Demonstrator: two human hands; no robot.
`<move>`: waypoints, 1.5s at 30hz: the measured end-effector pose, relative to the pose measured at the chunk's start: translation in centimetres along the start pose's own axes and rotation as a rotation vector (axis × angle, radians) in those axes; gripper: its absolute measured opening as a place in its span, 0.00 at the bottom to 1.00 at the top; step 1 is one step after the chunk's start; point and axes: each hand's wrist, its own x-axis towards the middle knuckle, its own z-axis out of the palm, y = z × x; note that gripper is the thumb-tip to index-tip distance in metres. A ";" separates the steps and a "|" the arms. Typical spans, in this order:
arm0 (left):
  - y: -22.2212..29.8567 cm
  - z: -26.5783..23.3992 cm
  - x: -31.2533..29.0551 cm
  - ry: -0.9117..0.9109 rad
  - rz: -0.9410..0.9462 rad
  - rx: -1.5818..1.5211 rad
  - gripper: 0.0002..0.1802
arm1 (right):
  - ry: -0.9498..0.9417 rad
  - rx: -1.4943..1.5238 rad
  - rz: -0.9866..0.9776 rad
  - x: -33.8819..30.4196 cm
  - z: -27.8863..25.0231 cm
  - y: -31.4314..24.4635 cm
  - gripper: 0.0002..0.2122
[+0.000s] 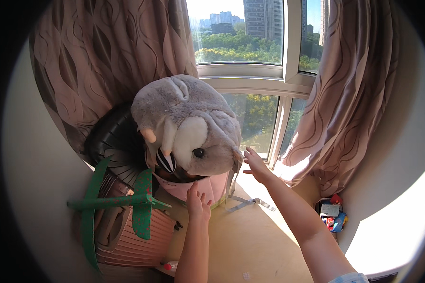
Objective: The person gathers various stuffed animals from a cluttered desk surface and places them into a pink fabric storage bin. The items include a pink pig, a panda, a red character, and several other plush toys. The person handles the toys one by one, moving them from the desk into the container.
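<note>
A big grey plush toy hamster [193, 108] with a white cheek and a black eye lies tilted on top of a pink container [212, 188]. Against its front is a black-and-white striped plush seed [166, 161]. My left hand [198, 203] is open, fingers raised and apart, just in front of the pink container; whether it touches I cannot tell. Beside the toy's right edge my right hand [255, 165] reaches out open, palm facing it, holding nothing. The toy hides most of what is inside the container.
A green toy glider [113, 203] leans over a pink ribbed suitcase [137, 236] at left. Behind it is a black pleated object [113, 137]. Grey straps [250, 203] lie on the floor. Patterned curtains [344, 104] flank the window; a box of small toys [330, 212] stands right.
</note>
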 end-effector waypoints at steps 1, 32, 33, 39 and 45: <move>0.4 0.3 1.0 0.027 -0.005 -0.043 0.44 | -0.020 0.143 0.056 0.4 0.8 -0.1 0.25; 0.1 -4.3 13.4 0.222 0.888 0.599 0.48 | -0.290 0.086 0.127 7.3 10.6 -1.5 0.29; -0.2 -4.1 13.1 0.202 0.848 0.573 0.49 | -0.262 0.040 0.130 6.9 10.2 -1.5 0.30; -2.0 -4.1 11.6 0.160 0.830 0.608 0.50 | -0.156 -0.133 0.201 5.8 7.7 -1.3 0.28; -3.3 -5.3 11.0 0.099 0.860 0.605 0.50 | -0.135 -0.139 0.176 4.5 6.1 -0.1 0.31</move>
